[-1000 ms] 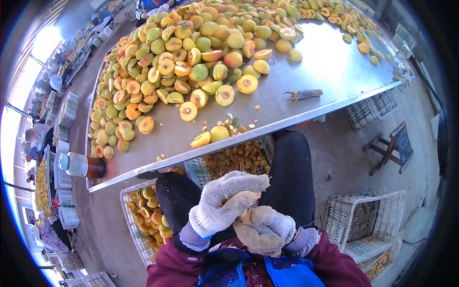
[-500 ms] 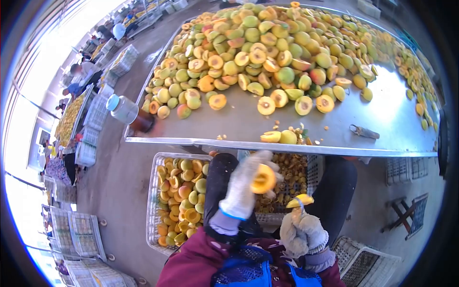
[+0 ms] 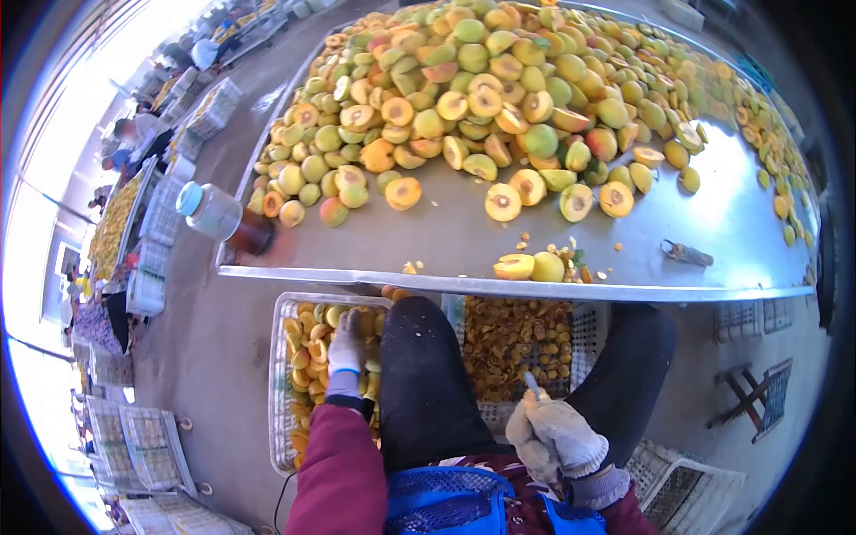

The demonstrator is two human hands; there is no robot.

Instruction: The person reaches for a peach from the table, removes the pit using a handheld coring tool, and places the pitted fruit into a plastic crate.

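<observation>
Left hand: gloved, down in the left crate, among the fruit halves. Arm reached forward along the outside of the left thigh, nearly straight. Back of the hand faced up, fingers close together and pointing away from the body. Palm side hidden; could not tell whether the grip was loose or closed on a piece.

Right hand: gloved, held low before the body, just in from the right thigh. Forearm came in from the lower right, elbow bent. Fingers curled tight around a small tool, its grey tip jutting forward and slightly left, clear of the fist. The 2 hands were well apart.

Left crate stood beside the left thigh, well filled with halves. Between the 2 knees, a 2nd crate held brownish scraps; the tool's tip showed against its near edge.

Table ahead: big heap of fruit, whole and cut. Near its front edge, 1 cut piece touched 1 rounded fruit. Another tool lay farther right. Jar, blue-lidded, at the left corner.
</observation>
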